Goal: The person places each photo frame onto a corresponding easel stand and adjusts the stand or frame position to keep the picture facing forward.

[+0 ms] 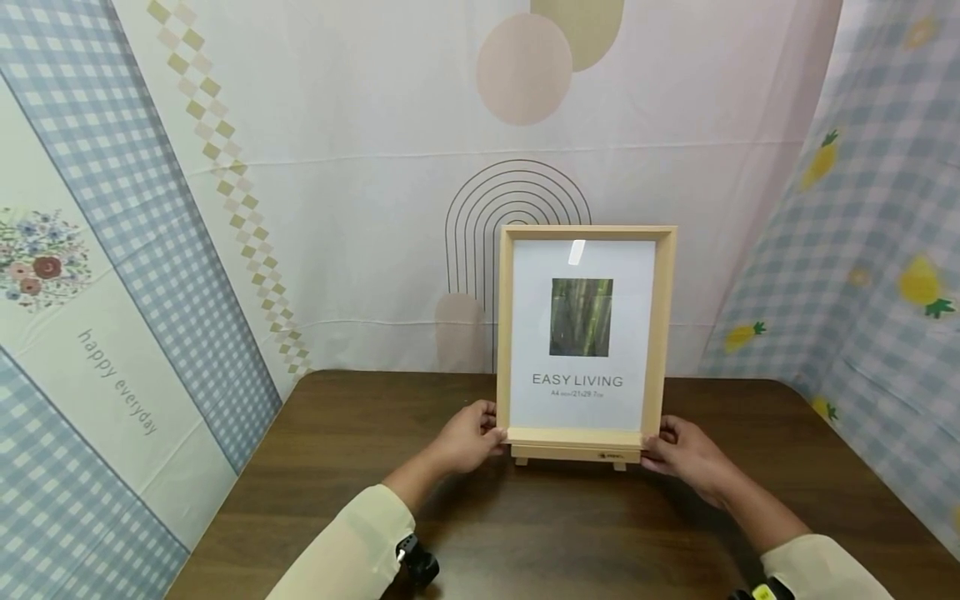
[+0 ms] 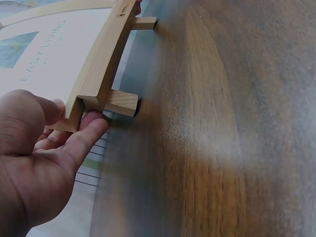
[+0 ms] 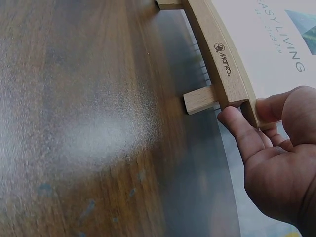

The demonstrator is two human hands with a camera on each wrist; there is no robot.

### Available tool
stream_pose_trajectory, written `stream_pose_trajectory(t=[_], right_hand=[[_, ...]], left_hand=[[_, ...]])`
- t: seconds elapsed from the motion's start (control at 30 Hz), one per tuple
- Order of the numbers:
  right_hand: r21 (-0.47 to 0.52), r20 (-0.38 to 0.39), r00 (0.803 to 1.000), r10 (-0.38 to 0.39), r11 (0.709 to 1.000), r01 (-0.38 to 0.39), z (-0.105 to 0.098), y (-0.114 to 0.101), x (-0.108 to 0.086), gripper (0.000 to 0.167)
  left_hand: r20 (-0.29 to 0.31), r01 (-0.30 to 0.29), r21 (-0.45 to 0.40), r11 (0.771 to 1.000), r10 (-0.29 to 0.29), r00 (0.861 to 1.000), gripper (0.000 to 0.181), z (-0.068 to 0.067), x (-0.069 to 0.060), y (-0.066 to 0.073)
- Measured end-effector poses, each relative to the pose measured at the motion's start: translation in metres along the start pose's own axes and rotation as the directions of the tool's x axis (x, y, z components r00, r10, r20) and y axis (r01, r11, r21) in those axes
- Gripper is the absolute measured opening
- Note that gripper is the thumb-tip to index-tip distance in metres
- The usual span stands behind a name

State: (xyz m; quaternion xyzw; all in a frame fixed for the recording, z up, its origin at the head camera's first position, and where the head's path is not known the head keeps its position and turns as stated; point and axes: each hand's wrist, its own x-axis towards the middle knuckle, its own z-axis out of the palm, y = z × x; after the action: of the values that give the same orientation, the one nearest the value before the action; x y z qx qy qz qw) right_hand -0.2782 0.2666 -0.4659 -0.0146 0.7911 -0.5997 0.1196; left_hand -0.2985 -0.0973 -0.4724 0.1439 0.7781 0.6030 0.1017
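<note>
A pale wooden picture frame (image 1: 667, 333) with a bamboo photo and the words EASY LIVING stands upright on the ledge of a small wooden easel (image 1: 555, 452). My left hand (image 1: 468, 437) pinches the frame's lower left corner, thumb on the front and fingers behind. At the lower right corner my right hand (image 1: 686, 454) pinches in the same way. Both wrist views show an index finger by the end of the easel's ledge (image 2: 106, 64). Short easel feet (image 3: 200, 100) rest on the table. The easel's back is hidden by the frame.
The brown wooden table (image 1: 337, 500) reaches back to a white cloth (image 1: 360, 250) with arch and circle prints. Blue checked cloth (image 1: 97, 108) hangs at the left, and pineapple-printed cloth (image 1: 885, 250) at the right. A black wrist device (image 1: 418, 562) sits at the left sleeve.
</note>
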Motion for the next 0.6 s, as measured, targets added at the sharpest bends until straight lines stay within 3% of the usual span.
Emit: stream_pose_trajectory(t=[0.6], right_hand=[[0.010, 0.019, 1.000, -0.006, 1.000, 0.006, -0.0016, 0.0013, 0.0030, 0.056]], left_hand=[[-0.001, -0.003, 0.015, 1.000, 0.003, 1.000, 0.041, 0.0002, 0.0000, -0.0022]])
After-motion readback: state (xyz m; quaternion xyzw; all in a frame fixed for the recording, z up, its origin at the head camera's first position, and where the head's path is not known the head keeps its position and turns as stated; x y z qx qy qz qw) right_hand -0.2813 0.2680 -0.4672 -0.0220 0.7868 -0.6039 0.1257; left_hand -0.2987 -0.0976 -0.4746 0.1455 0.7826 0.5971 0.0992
